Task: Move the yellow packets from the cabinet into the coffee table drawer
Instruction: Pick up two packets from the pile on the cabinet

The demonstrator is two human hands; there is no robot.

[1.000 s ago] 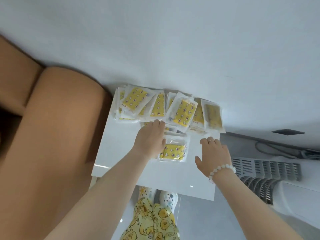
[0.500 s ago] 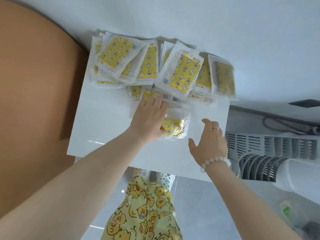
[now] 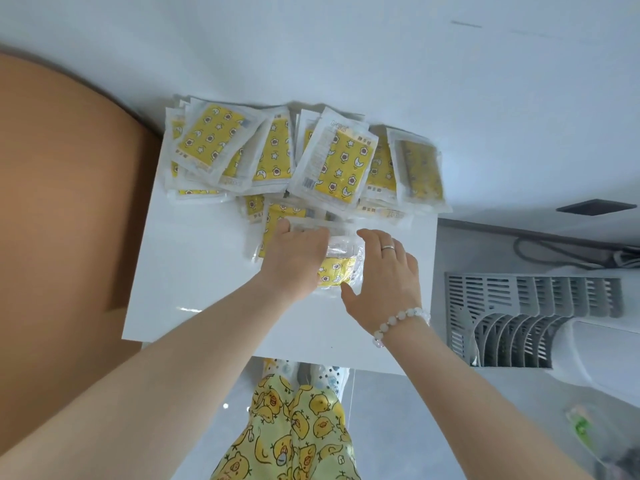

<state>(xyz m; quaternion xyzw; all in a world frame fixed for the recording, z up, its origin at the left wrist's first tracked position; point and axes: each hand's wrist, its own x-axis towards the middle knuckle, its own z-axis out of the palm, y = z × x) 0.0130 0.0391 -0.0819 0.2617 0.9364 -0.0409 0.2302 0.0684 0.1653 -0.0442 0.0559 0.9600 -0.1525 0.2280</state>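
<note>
Head view, looking down at white cabinet top (image 3: pixel 194 271). Heap of yellow packets (image 3: pixel 332 164) in clear wrappers spread along far edge against the wall, overlapping, several layers deep. One loose packet (image 3: pixel 341 268) nearer the front edge, apart from the main heap, lying between the two hands. Left hand (image 3: pixel 294 261) palm down on that packet's left part, fingers extended toward the heap and covering another packet beneath; grip not confirmable, hand flat rather than clenched. Right hand (image 3: pixel 384 275) open, fingers spread, thumb touching packet's right edge; ring on one finger, bead bracelet (image 3: pixel 398 322) at the wrist. Tan rounded cushion (image 3: pixel 69 220) left of cabinet. Grey slatted vent (image 3: pixel 519 317) to the right. Yellow duck-print trousers (image 3: pixel 294 427) below front edge.
</note>
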